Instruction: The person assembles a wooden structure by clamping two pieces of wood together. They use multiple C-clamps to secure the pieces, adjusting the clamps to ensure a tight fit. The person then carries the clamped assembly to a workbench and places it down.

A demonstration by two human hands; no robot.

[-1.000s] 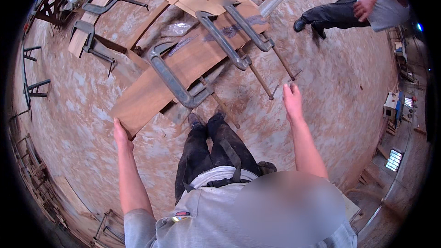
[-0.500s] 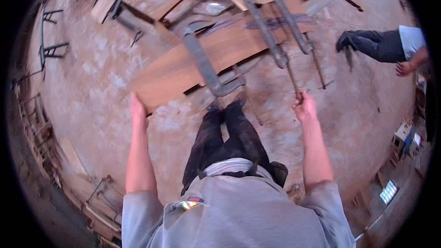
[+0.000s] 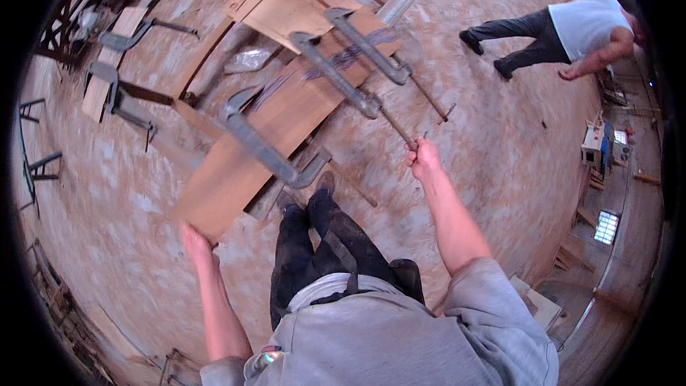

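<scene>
My left hand (image 3: 196, 244) is closed on the near left end of a long wooden board (image 3: 214, 189), its fingers partly hidden at the edge. My right hand (image 3: 423, 159) is wrapped round the screw end of a grey C-clamp (image 3: 332, 75), whose frame reaches over the board's far part. Beside it another C-clamp (image 3: 371, 46) sits over the same end, its screw rod hanging free. A third, larger C-clamp (image 3: 261, 149) spans the board's middle, near my feet. Dark purplish smears mark the board's far edge.
A pale wooden panel (image 3: 289, 3) lies beyond the board, next to a wooden frame. More clamps (image 3: 107, 86) hold wood pieces at the left. A person in a white top (image 3: 586, 25) stands at the right. Dark metal stands (image 3: 39, 168) are at the far left.
My view has turned, so the board now slants more steeply, its left end lower in view. Both hands keep their holds. The other person has come more fully into view.
</scene>
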